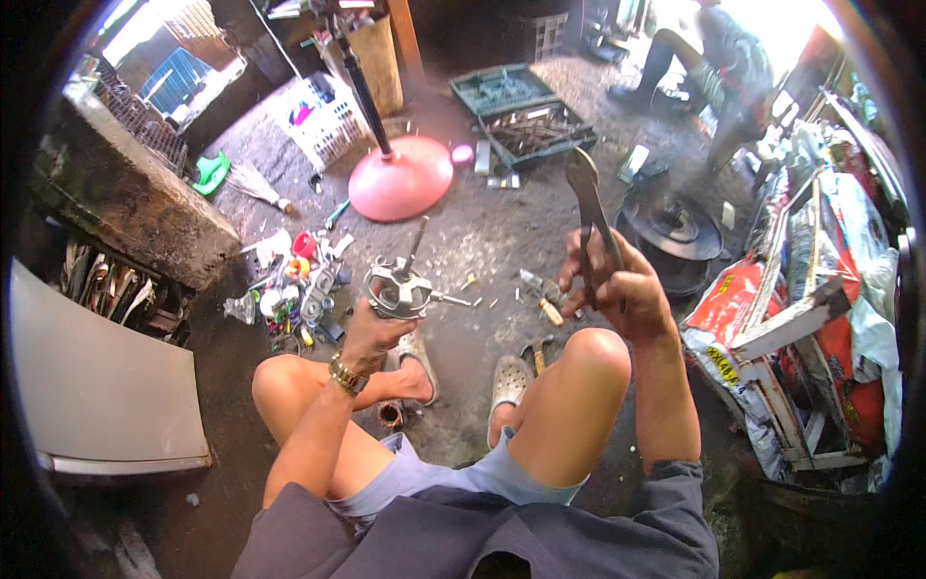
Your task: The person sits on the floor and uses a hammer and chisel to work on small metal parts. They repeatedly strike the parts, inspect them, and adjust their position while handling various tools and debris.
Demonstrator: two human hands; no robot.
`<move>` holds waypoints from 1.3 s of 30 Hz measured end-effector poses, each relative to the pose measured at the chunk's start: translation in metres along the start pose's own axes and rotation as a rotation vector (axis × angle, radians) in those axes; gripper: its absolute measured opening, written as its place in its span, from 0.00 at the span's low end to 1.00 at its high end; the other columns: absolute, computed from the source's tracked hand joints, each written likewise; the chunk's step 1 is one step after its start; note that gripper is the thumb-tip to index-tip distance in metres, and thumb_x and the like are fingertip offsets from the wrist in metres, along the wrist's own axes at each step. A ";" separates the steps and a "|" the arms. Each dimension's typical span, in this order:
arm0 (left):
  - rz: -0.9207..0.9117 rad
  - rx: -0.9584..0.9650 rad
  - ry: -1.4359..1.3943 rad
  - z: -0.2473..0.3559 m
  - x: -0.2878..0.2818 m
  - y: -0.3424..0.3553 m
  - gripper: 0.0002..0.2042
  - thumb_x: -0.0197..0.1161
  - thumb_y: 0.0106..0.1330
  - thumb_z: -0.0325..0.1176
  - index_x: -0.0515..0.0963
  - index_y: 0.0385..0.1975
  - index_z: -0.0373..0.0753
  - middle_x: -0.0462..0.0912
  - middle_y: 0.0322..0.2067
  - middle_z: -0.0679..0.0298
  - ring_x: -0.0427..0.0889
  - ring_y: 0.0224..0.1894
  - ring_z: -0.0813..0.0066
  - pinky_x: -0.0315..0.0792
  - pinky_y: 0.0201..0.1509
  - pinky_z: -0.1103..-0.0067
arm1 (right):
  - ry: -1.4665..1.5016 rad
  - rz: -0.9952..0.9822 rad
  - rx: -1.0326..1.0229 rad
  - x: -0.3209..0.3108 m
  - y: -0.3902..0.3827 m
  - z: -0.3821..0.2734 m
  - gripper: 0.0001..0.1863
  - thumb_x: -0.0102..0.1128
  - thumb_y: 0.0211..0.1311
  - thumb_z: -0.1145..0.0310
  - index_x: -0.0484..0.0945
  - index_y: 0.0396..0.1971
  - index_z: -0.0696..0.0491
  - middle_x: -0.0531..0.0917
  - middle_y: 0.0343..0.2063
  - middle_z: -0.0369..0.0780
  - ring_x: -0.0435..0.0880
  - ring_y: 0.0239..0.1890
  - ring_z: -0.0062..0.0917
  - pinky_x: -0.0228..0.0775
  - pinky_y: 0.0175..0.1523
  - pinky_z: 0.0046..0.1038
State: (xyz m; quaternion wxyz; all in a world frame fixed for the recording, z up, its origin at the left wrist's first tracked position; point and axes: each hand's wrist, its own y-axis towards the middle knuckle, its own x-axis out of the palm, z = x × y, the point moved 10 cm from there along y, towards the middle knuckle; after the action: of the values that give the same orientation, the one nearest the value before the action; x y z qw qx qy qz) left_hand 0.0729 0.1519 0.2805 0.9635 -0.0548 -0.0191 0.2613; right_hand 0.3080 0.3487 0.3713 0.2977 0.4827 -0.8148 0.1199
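Note:
My left hand [367,338], with a gold watch on its wrist, grips a metal fan motor [397,289] above my left foot. A long shaft sticks up from the motor and a shorter rod points right. Raised over my right knee, my right hand [625,289] is closed around the handles of dark metal pliers [585,188], jaws upward. The pliers and motor are well apart. Below the right hand, a wooden-handled tool [550,310] lies on the floor. A hammer [539,359] rests beside my right clog, and a coppery ring-shaped part [390,415] sits near my left foot.
Ahead stands a pink round fan base [405,179] with a black pole, near an open green toolbox [506,92]. Small scrap [309,285] lies left. A black round pan-like object [675,232] and filled sacks [723,309] are right. Another person [723,68] sits at the back right.

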 end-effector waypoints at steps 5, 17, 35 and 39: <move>-0.139 0.139 0.208 0.067 0.013 -0.026 0.28 0.74 0.52 0.22 0.76 0.56 0.37 0.84 0.43 0.71 0.79 0.44 0.86 0.74 0.51 0.82 | -0.180 0.039 -0.046 0.057 -0.060 -0.005 0.14 0.48 0.38 0.81 0.72 0.31 0.60 0.81 0.42 0.54 0.86 0.44 0.44 0.83 0.50 0.47; -0.484 0.125 0.171 0.069 0.043 -0.089 0.19 0.74 0.54 0.23 0.78 0.46 0.38 0.85 0.40 0.72 0.78 0.41 0.86 0.74 0.49 0.81 | -0.330 -0.089 0.421 0.104 -0.116 0.094 0.17 0.52 0.55 0.83 0.80 0.45 0.63 0.86 0.47 0.51 0.87 0.47 0.32 0.79 0.56 0.34; -0.341 0.420 0.441 0.067 0.030 -0.094 0.18 0.78 0.55 0.32 0.81 0.44 0.34 0.87 0.37 0.60 0.84 0.36 0.78 0.78 0.43 0.76 | 0.009 -0.167 0.734 0.104 -0.126 0.167 0.31 0.54 0.52 0.82 0.68 0.61 0.61 0.82 0.46 0.50 0.82 0.55 0.42 0.73 0.59 0.40; -0.395 0.459 0.527 0.075 0.038 -0.102 0.16 0.77 0.54 0.31 0.81 0.40 0.34 0.86 0.32 0.55 0.85 0.31 0.71 0.78 0.39 0.74 | -0.075 -0.238 0.755 0.114 -0.136 0.184 0.18 0.64 0.68 0.61 0.77 0.50 0.58 0.81 0.34 0.38 0.81 0.39 0.25 0.70 0.45 0.27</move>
State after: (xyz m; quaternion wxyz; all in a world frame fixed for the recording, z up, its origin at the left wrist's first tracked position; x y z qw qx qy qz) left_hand 0.1525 0.0907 0.3668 0.9542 0.1017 0.2776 0.0455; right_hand 0.3166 0.1096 0.2814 0.0810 0.6534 -0.6621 0.3580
